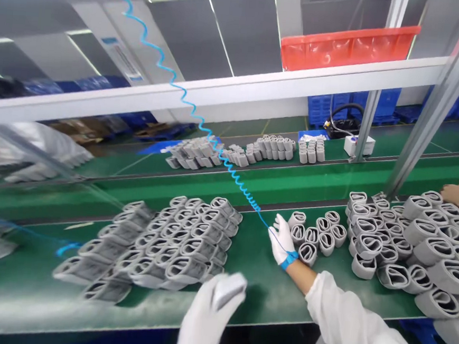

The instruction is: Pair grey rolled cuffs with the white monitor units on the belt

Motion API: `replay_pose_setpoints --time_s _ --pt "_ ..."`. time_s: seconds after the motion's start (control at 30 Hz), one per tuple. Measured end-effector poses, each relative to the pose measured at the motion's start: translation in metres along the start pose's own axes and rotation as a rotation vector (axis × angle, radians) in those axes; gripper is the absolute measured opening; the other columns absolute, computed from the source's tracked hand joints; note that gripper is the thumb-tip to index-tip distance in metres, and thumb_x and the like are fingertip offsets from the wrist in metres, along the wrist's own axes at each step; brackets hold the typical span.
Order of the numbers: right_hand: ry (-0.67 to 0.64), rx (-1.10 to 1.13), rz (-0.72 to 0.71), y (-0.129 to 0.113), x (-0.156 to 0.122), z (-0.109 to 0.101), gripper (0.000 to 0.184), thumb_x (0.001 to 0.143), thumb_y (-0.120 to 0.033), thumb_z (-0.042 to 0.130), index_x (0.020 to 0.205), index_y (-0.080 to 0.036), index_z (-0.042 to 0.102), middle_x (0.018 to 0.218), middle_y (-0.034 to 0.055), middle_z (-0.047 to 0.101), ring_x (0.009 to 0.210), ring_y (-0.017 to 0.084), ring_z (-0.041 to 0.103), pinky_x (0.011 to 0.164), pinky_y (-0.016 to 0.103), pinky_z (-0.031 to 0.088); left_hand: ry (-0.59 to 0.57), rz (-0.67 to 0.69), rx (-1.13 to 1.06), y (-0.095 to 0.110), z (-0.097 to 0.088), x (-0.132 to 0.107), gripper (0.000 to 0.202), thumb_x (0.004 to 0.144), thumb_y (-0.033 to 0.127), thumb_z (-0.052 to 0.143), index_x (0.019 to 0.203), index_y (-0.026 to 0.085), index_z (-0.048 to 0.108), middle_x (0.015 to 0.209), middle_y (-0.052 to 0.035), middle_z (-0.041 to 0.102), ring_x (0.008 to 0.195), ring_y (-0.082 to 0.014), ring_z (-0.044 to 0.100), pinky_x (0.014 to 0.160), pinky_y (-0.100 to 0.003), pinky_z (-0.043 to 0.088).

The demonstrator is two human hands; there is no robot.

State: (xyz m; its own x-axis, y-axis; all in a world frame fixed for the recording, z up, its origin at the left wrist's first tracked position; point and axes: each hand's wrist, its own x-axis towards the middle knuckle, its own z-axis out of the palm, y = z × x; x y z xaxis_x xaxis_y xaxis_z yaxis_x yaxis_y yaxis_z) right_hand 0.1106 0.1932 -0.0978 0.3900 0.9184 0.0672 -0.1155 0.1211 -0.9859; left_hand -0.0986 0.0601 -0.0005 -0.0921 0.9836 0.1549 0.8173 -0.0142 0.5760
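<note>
Left hand (pixel 206 318) holds a grey sleeve (pixel 228 291); right hand (pixel 282 241) beside sleeve cluster (pixel 320 236).

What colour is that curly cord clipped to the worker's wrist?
Bright blue: the coiled plastic cord matches the wristband; head view.

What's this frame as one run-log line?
left hand: holds grey sleeve, blurred | right hand: open, beside small sleeve cluster | blue wrist strap: on right wrist
</note>
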Motion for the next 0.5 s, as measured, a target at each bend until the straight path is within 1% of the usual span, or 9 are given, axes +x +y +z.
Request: replay_pose_setpoints --time_s 0.03,0.07,0.1,0.17,0.23,0.3,0.37,0.43,0.5 --pt "-0.017 0.012 0.001 0.001 -0.001 -0.004 0.066 0.095 -0.035 0.066 0.159 -0.021 0.058 0.153 0.0175 0.064 0.134 0.029 0.070 0.123 0.049 0.055 -0.006 0.086 0.002 0.009 0.012 0.021 0.045 0.087 0.039 0.087 0.127 0.025 0.072 0.124 -0.0062 0.078 0.116 -0.0307 0.076 0.104 -0.043 0.064" --pt "-0.033 0.023 0.002 0.002 -0.001 -0.007 0.064 0.097 -0.038 0.065 0.159 -0.021 0.058 0.151 0.0169 0.065 0.131 0.028 0.072 0.121 0.048 0.056 0.012 0.158 0.035 0.019 0.024 0.042 0.044 0.089 0.036 0.084 0.129 0.023 0.071 0.124 -0.0087 0.077 0.119 -0.0323 0.076 0.105 -0.044 0.063" --pt "-0.046 0.033 0.004 0.002 -0.002 -0.009 0.063 0.098 -0.041 0.063 0.159 -0.022 0.058 0.149 0.0163 0.067 0.129 0.027 0.072 0.120 0.048 0.057 0.018 0.200 0.106 0.030 0.035 0.062 0.044 0.091 0.034 0.082 0.131 0.021 0.071 0.125 -0.0111 0.076 0.118 -0.0329 0.076 0.103 -0.044 0.063" --pt "-0.062 0.044 0.008 0.003 -0.002 -0.010 0.063 0.101 -0.044 0.061 0.160 -0.022 0.058 0.148 0.0158 0.068 0.127 0.026 0.073 0.119 0.047 0.057 0.009 0.240 0.295 0.051 0.056 0.095 0.041 0.096 0.031 0.076 0.135 0.019 0.071 0.124 -0.0142 0.075 0.113 -0.0345 0.076 0.098 -0.046 0.062" --pt "-0.063 0.043 0.011 0.003 -0.002 -0.007 0.064 0.100 -0.043 0.062 0.160 -0.020 0.058 0.148 0.0166 0.069 0.124 0.025 0.074 0.119 0.047 0.057 0.003 0.264 0.453 0.068 0.075 0.117 0.040 0.102 0.028 0.069 0.140 0.018 0.071 0.128 -0.0165 0.075 0.112 -0.0348 0.075 0.094 -0.045 0.062" --pt "-0.050 0.033 0.011 0.001 -0.002 -0.003 0.064 0.097 -0.038 0.064 0.158 -0.019 0.060 0.146 0.0172 0.070 0.118 0.025 0.076 0.118 0.047 0.058 0.005 0.302 0.534 0.077 0.095 0.128 0.040 0.106 0.025 0.062 0.145 0.018 0.070 0.138 -0.0183 0.074 0.117 -0.0341 0.075 0.094 -0.043 0.062" --pt "-0.025 0.015 0.004 -0.002 -0.002 0.001 0.063 0.094 -0.033 0.067 0.155 -0.018 0.063 0.145 0.0170 0.071 0.119 0.027 0.076 0.118 0.047 0.059 0.012 0.339 0.562 0.080 0.113 0.134 0.042 0.108 0.023 0.057 0.147 0.017 0.070 0.150 -0.0198 0.070 0.123 -0.0338 0.073 0.096 -0.042 0.063" --pt "0.019 -0.050 -0.022 -0.006 -0.002 0.004 0.058 0.093 -0.029 0.068 0.150 -0.017 0.067 0.144 0.0176 0.072 0.128 0.029 0.073 0.123 0.049 0.055 0.014 0.366 0.571 0.077 0.128 0.138 0.043 0.109 0.023 0.055 0.147 0.015 0.071 0.156 -0.0220 0.066 0.127 -0.0356 0.072 0.099 -0.046 0.064" --pt "0.048 -0.151 -0.063 -0.010 -0.002 0.005 0.053 0.096 -0.025 0.064 0.148 -0.016 0.068 0.142 0.0183 0.072 0.138 0.031 0.068 0.130 0.054 0.049 -0.017 0.438 0.557 0.070 0.139 0.141 0.042 0.106 0.022 0.054 0.143 0.015 0.074 0.156 -0.0214 0.067 0.136 -0.0380 0.068 0.108 -0.051 0.062"
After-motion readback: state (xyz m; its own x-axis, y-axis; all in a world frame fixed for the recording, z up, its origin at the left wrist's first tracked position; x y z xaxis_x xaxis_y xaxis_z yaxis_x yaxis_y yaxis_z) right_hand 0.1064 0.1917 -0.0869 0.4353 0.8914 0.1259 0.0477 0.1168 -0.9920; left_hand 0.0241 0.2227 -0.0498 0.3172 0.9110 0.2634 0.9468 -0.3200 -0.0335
